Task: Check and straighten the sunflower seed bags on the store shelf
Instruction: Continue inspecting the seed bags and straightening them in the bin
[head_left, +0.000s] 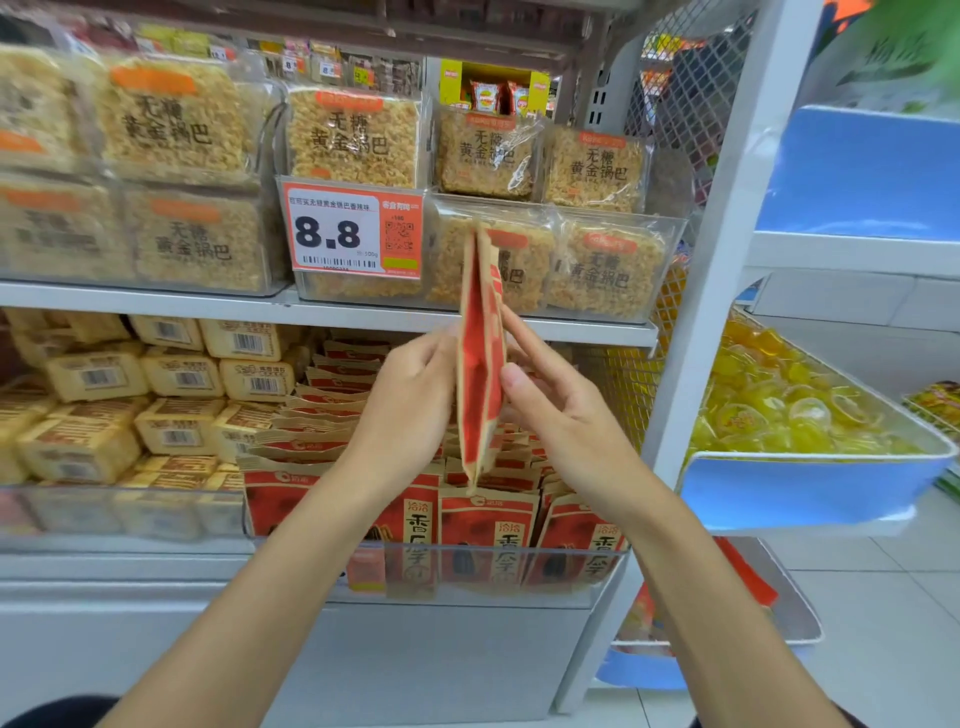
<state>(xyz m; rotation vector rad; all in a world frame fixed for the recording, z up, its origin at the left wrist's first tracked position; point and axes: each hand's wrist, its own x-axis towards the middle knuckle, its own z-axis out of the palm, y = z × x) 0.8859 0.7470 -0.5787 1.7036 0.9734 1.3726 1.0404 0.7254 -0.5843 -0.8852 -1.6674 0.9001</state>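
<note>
1. The stocked rows of sunflower seed bags (488, 514) stand at 6 o'clock, below the hands, on the lower shelf behind a clear front panel (467, 566). The front row faces out, while the rows behind look ragged at the tops.
2. A shelf board (156, 299) crosses at 12 o'clock, and the lifted bags rise in front of its edge. There is probably little room to go higher, so the free space is toward the viewer and straight down.
3. A white upright (727, 260) and a blue bin (805, 483) close off the 3 o'clock side. Elbows are best kept in on that side.
4. The held bags (480, 364) appear to be two pressed together. They hang upright and edge-on at the centre, clear above the rows.
5. The left hand (410, 400) grips the bags' left face with curled fingers. The right hand (561, 415) lies against the right face, fingers straight and thumb at the near edge. To do this well, the person would likely square the edges between the palms, turn the printed face forward, then lower the bags into a gap without crushing their neighbours' tops.
6. A price tag (353, 228) sits at 10 o'clock, near the bags' tops, and a sideways swing there could catch it.
</note>
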